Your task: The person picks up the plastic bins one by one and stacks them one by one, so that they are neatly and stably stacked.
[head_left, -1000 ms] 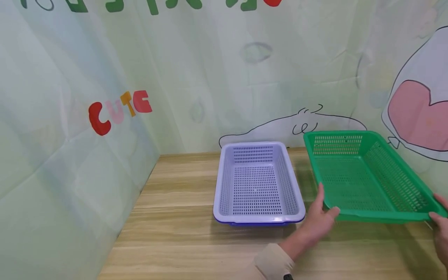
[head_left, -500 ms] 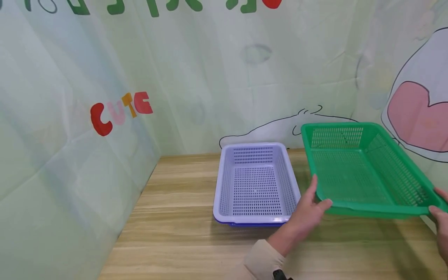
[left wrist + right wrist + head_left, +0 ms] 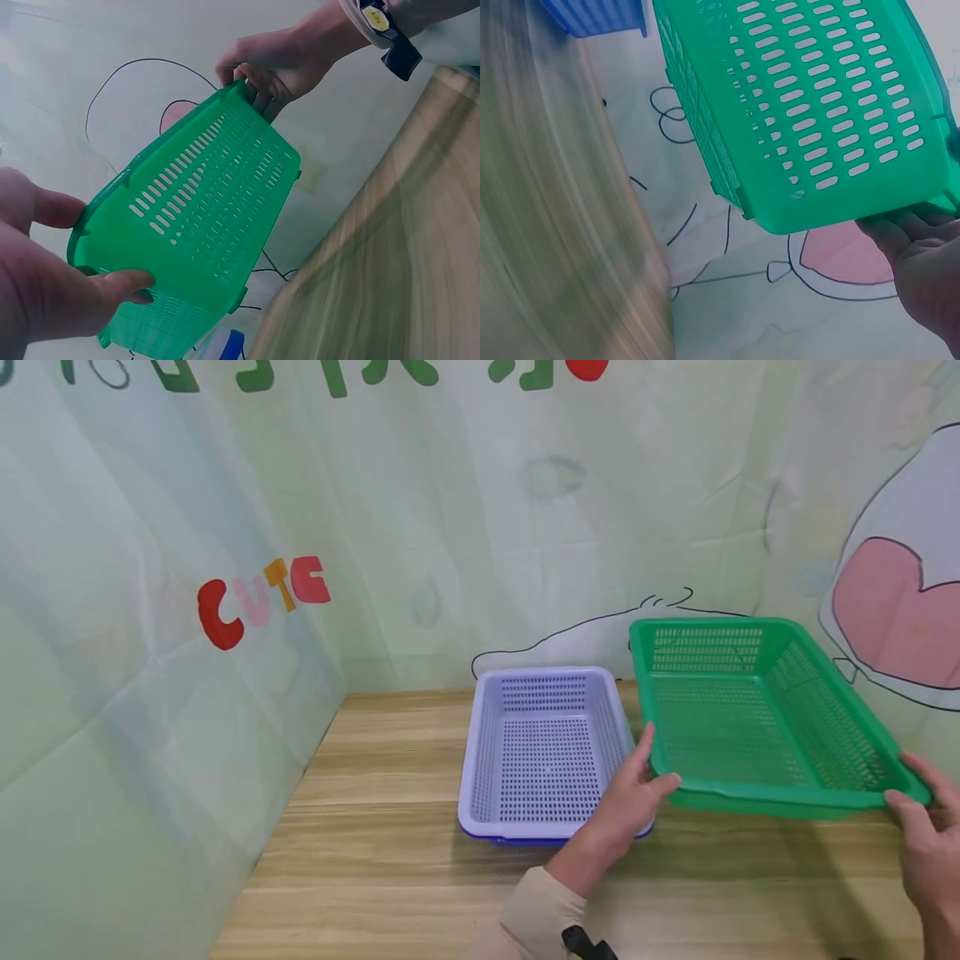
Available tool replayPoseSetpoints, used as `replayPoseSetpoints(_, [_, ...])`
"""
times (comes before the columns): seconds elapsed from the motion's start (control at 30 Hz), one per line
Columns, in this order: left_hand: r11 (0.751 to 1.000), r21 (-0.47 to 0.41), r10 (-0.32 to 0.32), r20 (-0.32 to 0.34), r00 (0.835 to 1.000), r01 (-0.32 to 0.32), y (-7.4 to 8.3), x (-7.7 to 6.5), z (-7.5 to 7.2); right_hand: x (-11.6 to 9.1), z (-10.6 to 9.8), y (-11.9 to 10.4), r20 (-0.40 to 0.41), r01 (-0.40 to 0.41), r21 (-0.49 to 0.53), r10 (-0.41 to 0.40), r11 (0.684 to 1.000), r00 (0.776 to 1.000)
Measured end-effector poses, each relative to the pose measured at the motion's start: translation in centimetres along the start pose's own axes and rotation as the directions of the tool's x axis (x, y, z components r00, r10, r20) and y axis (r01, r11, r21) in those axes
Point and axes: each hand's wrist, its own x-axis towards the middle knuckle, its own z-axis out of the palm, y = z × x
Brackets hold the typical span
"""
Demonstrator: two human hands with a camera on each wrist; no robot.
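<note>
Both hands hold a green plastic basket (image 3: 720, 718) by its two near corners, raised above the table. In the head view my left hand (image 3: 626, 797) grips the near left corner, thumb on top of the rim. At the near right corner my right hand (image 3: 930, 835) pinches the rim. The basket's slotted side (image 3: 187, 195) and both gripping hands show in the left wrist view. A lilac basket (image 3: 468, 760) rests on the table just left of the green one, with a blue basket (image 3: 525, 842) under it. The left forearm covers part of their near right corner.
The wood-grain table (image 3: 360, 860) runs back to a printed fabric backdrop (image 3: 420, 527). Another fabric wall (image 3: 112, 735) with coloured letters closes off the left side.
Both hands have lifted the green basket and carried it left, nearer to the lilac basket. The lilac and blue baskets have stayed in place.
</note>
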Motion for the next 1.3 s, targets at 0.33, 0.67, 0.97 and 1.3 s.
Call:
replayPoseSetpoints(0.33, [1.000, 0.020, 0.008, -0.006, 1.000, -0.008, 1.0, -0.4, -1.7, -0.1, 1.2, -1.4, 0.025, -0.062, -0.076, 0.064, 0.995, 0.998])
replayPoseSetpoints(0.67, [0.999, 0.029, 0.031, -0.002, 1.000, -0.031, 1.4, -0.7, -3.3, -0.5, 2.3, -2.4, 0.034, -0.034, -0.095, 0.038, 0.995, 0.999])
replayPoseSetpoints(0.97, [0.999, 0.027, 0.026, -0.014, 1.000, -0.026, 1.8, -1.3, -5.4, -1.7, 3.8, -2.8, 0.076, -0.038, -0.068, 0.043, 0.997, 0.996])
replayPoseSetpoints(1.3, [1.000, 0.025, 0.011, -0.003, 1.000, -0.011, 2.8, -2.3, -8.1, -2.4, 5.5, -3.8, 0.118, 0.037, 0.032, -0.040, 0.999, 0.992])
